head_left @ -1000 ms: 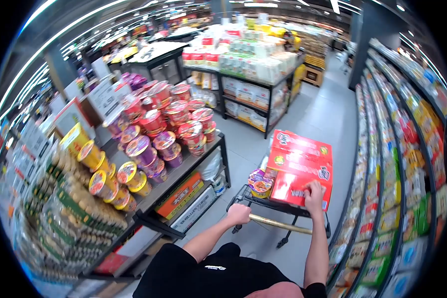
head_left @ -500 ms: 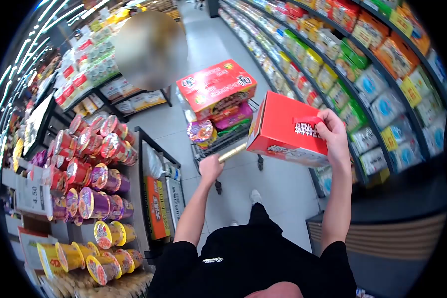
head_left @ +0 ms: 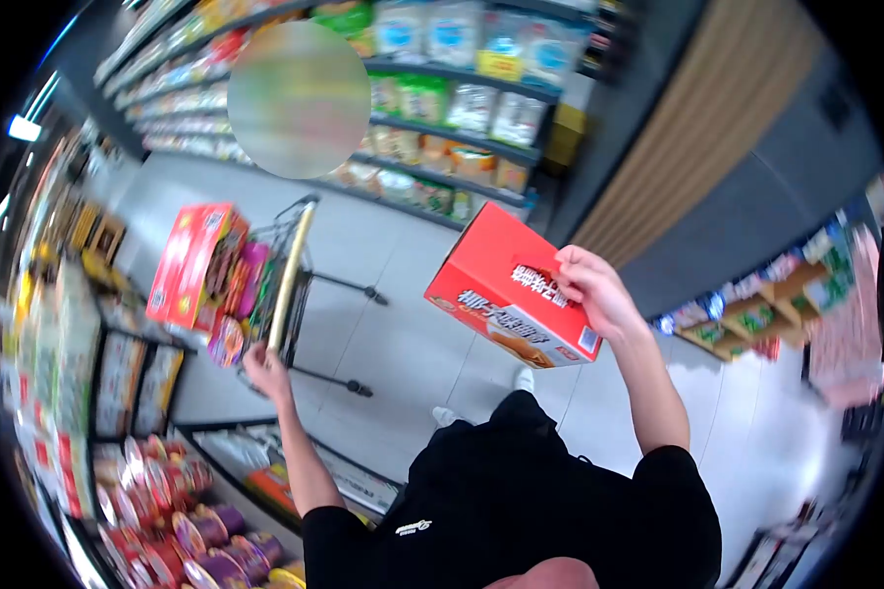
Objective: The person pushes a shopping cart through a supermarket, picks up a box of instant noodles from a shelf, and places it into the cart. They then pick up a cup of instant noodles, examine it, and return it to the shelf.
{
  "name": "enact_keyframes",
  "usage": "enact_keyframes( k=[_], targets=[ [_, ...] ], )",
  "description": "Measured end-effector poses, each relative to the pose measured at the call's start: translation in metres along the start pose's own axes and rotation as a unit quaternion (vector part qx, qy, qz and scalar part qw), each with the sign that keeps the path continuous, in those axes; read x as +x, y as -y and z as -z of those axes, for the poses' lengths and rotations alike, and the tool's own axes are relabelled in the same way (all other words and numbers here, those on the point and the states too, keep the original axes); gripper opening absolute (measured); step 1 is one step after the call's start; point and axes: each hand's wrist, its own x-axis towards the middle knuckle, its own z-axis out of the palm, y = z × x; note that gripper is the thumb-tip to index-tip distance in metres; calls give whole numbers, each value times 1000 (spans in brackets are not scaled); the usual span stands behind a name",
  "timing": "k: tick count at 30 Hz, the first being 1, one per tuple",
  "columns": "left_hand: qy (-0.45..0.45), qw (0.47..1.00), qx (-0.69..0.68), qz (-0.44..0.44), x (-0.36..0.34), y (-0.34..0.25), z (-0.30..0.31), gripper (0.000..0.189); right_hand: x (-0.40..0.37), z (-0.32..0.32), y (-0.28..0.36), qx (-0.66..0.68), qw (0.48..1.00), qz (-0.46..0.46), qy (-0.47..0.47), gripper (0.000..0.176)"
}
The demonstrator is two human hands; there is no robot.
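My right hand (head_left: 599,292) is closed on a red carton (head_left: 501,257) with white lettering, gripping it at its carry handle. The carton hangs tilted in front of me, above the floor. Out to the left, my left hand (head_left: 267,375) is wrapped round the near end of the pale handle bar (head_left: 293,275) of a shopping cart (head_left: 342,287). Inside the cart lie a second red carton (head_left: 189,265), a purple pack (head_left: 252,275) and a round-lidded noodle cup (head_left: 228,342).
Shelves of bagged goods (head_left: 452,103) run along the far side, beside a dark counter with a slatted wood panel (head_left: 688,128). Stacked noodle cups (head_left: 157,496) stand at the lower left. A low shelf (head_left: 805,304) is on the right. Grey tiles (head_left: 403,344) cover the floor.
My view has swung right, so the cart now appears farther left and turned. The counter and right-hand shelf have come into sight. Both hands keep their holds.
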Motion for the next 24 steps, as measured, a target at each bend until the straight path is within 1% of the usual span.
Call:
enact_keyframes(
  k=[1, 2, 3, 4, 5, 6, 7, 8, 9, 10, 11, 12, 14, 15, 17, 18, 20, 21, 23, 24],
  targets=[
    [6, 1000, -17, 15, -10, -26, -3, 18, -17, 10, 5, -8, 1000, 12, -6, 5],
    [25, 992, -76, 98, -24, -65, -12, 15, -26, 26, 3, -9, 999, 38, 13, 4],
    [31, 989, -118, 87, -43, -75, -32, 14, -41, 36, 6, -20, 999, 47, -10, 3],
    [121, 960, -224, 115, -65, -75, -52, 16, -54, 45, 9, -31, 998, 54, -31, 3],
    [237, 932, -216, 170, -92, -128, -62, 28, -65, 57, 11, -44, 996, 71, -39, 0],
    [298, 862, -298, 281, -127, -163, -85, 44, -75, 71, 14, -59, 993, 87, -44, 3],
    [382, 744, -432, 337, -166, -171, -114, 63, -78, 95, 6, -64, 990, 115, -42, 4],
    [480, 625, -478, 388, -197, -226, -124, 77, -91, 112, 10, -77, 989, 121, -47, 5],
    [535, 555, -498, 397, -230, -274, -138, 92, -105, 131, 12, -72, 989, 121, -36, 9],
    [601, 481, -504, 391, -254, -329, -147, 96, -120, 150, 14, -67, 990, 122, -26, 12],
    [662, 401, -504, 384, -277, -379, -150, 100, -137, 169, 17, -101, 987, 122, -35, 13],
    [702, 361, -479, 384, -300, -414, -154, 107, -153, 188, 16, -116, 982, 148, -35, 13],
    [699, 255, -496, 448, -344, -445, -175, 100, -192, 225, 26, -125, 975, 146, -112, 13],
    [711, 248, -487, 442, -366, -459, -184, 100, -210, 245, 29, -121, 972, 156, -126, 13],
    [725, 194, -480, 454, -403, -479, -196, 98, -246, 278, 25, -166, 947, 174, -212, 13],
    [738, 187, -465, 453, -419, -491, -202, 98, -264, 292, 23, -156, 944, 178, -230, 13],
    [801, 175, -426, 382, -450, -522, -218, 93, -301, 319, 21, -199, 916, 194, -289, 13],
    [812, 160, -417, 376, -466, -533, -226, 93, -321, 328, 20, -219, 898, 204, -323, 12],
    [841, 151, -379, 356, -499, -557, -243, 91, -357, 351, 11, -238, 869, 205, -383, 11],
    [851, 130, -371, 347, -515, -571, -248, 91, -373, 361, 4, -255, 847, 199, -422, 9]
  ],
)
